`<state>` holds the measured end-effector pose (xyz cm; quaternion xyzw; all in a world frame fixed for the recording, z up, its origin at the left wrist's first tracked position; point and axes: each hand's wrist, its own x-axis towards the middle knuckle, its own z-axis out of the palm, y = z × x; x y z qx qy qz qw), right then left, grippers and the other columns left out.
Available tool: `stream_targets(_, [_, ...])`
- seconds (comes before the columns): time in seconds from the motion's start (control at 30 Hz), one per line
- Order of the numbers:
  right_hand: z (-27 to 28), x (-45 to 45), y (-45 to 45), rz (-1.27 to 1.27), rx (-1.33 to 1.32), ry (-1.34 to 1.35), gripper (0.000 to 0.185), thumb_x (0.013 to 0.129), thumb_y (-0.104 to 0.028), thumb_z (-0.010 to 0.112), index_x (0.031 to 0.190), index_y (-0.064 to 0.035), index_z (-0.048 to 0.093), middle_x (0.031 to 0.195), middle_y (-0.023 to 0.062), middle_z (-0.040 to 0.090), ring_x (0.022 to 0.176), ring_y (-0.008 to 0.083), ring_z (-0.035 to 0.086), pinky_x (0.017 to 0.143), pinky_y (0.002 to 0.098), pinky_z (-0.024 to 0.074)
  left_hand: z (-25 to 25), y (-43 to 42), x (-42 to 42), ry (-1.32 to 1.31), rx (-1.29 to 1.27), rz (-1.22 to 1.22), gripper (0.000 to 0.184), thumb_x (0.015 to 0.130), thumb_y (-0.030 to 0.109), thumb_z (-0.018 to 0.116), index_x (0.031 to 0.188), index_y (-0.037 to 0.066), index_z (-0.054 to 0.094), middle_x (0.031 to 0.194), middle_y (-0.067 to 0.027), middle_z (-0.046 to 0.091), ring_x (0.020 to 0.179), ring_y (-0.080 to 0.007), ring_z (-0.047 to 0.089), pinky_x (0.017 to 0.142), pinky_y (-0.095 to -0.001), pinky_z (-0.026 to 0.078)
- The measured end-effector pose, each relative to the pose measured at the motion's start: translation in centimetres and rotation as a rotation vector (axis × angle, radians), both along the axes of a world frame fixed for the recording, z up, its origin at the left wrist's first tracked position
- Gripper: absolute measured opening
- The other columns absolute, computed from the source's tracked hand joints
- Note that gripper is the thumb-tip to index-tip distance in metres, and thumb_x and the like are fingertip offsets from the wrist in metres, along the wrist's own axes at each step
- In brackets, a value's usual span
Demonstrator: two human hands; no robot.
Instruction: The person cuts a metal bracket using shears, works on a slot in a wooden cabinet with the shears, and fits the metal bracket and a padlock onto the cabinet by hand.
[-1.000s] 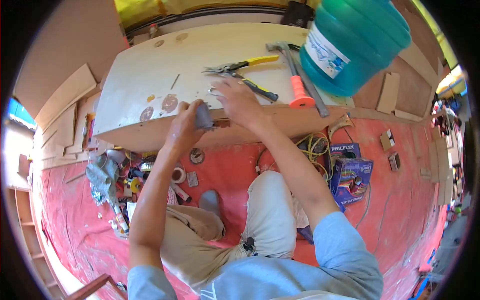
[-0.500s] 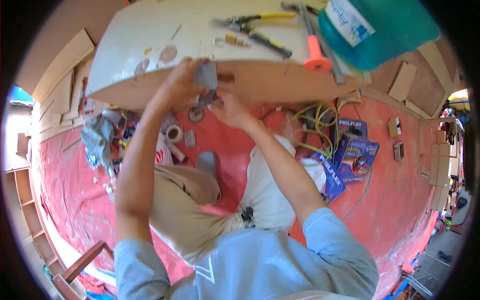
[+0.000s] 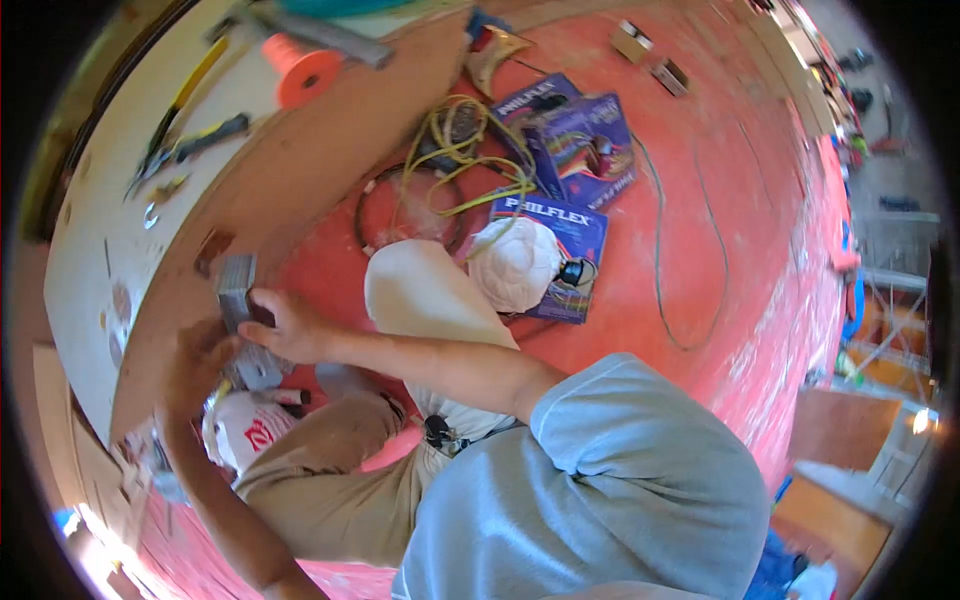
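A grey metal electrical box (image 3: 237, 277) is held upright beside the brown edge of the wooden panel (image 3: 290, 165), just below a dark rectangular cutout (image 3: 212, 250). My right hand (image 3: 285, 328) is closed on the box from the right, its thumb and fingers against the side. Blurred and in shade, my left hand (image 3: 195, 362) has its fingers curled at the lower part of the box; some of them are hidden. On the pale panel top lie yellow-handled pliers (image 3: 182, 95), a utility knife (image 3: 208, 138) and a chisel-like tool with an orange guard (image 3: 303, 75).
Blue-purple PHILFLEX boxes (image 3: 585, 150), a coil of yellow wire (image 3: 475, 150) and a white cloth bundle (image 3: 515, 265) lie on the red floor covering (image 3: 720, 220). A white plastic bag (image 3: 245, 432) sits by my left leg. Small cartons (image 3: 632, 42) stand farther off.
My view has turned to the right and rotated, so the panel now slants on the left. My right hand has moved up onto the metal box; my left hand has shifted lower on it.
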<state>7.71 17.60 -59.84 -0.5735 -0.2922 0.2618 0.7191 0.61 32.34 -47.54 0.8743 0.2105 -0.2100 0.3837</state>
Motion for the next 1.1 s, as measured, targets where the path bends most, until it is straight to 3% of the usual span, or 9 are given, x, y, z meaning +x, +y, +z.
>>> stream_targets(0.07, [-0.8,0.3,-0.5,0.045,-0.066,0.179,0.022,0.09,-0.018,0.06,0.1,0.0008,0.057,0.082,0.0077,0.062,0.071,0.0132,0.059,0.062,0.0312,0.0491,-0.6,-0.5,0.6,0.08,0.03,-0.024,0.032,0.085,0.018,0.065,0.105,-0.006,0.062,0.097,-0.017,0.066,0.09,-0.0182,0.062,0.081,-0.0318,0.048])
stream_targets(0.1, [-3.0,0.0,0.6,-0.045,0.082,0.202,0.021,0.092,-0.018,0.058,0.103,0.0001,0.056,0.083,0.0042,0.062,0.069,0.0111,0.059,0.06,0.0289,0.0494,-1.1,-0.6,0.7,0.119,0.048,-0.031,0.032,0.084,0.017,0.065,0.105,-0.006,0.062,0.096,-0.0187,0.066,0.091,-0.0193,0.062,0.082,-0.0322,0.048])
stream_targets(0.2, [-1.4,1.9,-0.9,-0.015,0.064,0.435,0.021,0.092,-0.017,0.058,0.104,0.0001,0.056,0.085,0.003,0.063,0.07,0.0104,0.059,0.06,0.0291,0.05,-3.8,0.1,0.8,0.033,0.187,-0.098,0.026,0.083,0.014,0.063,0.099,-0.007,0.061,0.086,-0.0169,0.064,0.085,-0.019,0.061,0.077,-0.0324,0.048])
stream_targets(0.33, [-2.0,2.5,-1.6,-0.098,0.17,0.571,0.027,0.091,-0.018,0.06,0.111,0.0002,0.056,0.093,0.0048,0.064,0.081,0.0107,0.06,0.07,0.028,0.0511,-1.9,-2.7,3.9,-0.013,-0.113,-0.029,0.017,0.082,0.008,0.063,0.09,-0.007,0.058,0.075,-0.009,0.06,0.072,-0.0156,0.056,0.065,-0.0308,0.045])
stream_targets(0.43, [-4.4,3.0,-0.5,-0.245,0.161,0.447,0.035,0.09,-0.018,0.063,0.119,0.0004,0.054,0.103,0.007,0.063,0.092,0.0131,0.059,0.079,0.0289,0.0506,-4.2,-1.7,4.9,-0.157,-0.05,-0.117,0.012,0.081,0.003,0.062,0.09,-0.006,0.06,0.075,-0.007,0.06,0.07,-0.0129,0.056,0.064,-0.0295,0.045])
stream_targets(0.63, [-0.4,5.4,-4.5,-0.209,0.41,0.769,0.054,0.088,-0.015,0.063,0.135,0.002,0.041,0.122,0.0113,0.057,0.111,0.0197,0.053,0.097,0.0335,0.0419,-1.5,-4.2,8.7,-0.157,0.007,-0.154,0.019,0.08,-0.001,0.062,0.098,-0.006,0.065,0.078,-0.0087,0.066,0.07,-0.0123,0.059,0.065,-0.0294,0.047])
stream_targets(0.83, [-1.9,6.1,-4.6,-0.061,0.507,0.794,0.039,0.091,-0.016,0.06,0.127,-0.0078,0.047,0.114,0.0047,0.059,0.097,0.0156,0.06,0.082,0.0322,0.051,-1.7,-4.7,9.4,-0.19,-0.206,-0.105,0.022,0.077,-0.003,0.065,0.1,-0.006,0.065,0.082,-0.0092,0.068,0.074,-0.0124,0.061,0.066,-0.0288,0.047])
stream_targets(0.93, [-1.9,5.8,-4.9,-0.066,0.492,0.817,0.038,0.092,-0.016,0.058,0.128,-0.0089,0.047,0.111,0.0036,0.06,0.096,0.0163,0.06,0.082,0.0325,0.0511,-1.7,-4.5,9.3,-0.175,-0.075,-0.124,0.025,0.075,-0.007,0.065,0.1,-0.006,0.065,0.085,-0.0098,0.068,0.075,-0.0134,0.062,0.066,-0.0285,0.048])
stream_targets(1.1, [-4.2,6.3,-3.9,-0.044,0.55,0.804,0.043,0.092,-0.016,0.059,0.132,-0.0118,0.044,0.112,0.0033,0.06,0.096,0.0164,0.06,0.083,0.0336,0.0507,-4.1,-3.6,9.4,-0.312,-0.301,-0.13,0.027,0.073,-0.007,0.067,0.099,-0.006,0.064,0.088,-0.0127,0.069,0.076,-0.0166,0.065,0.066,-0.0301,0.05])
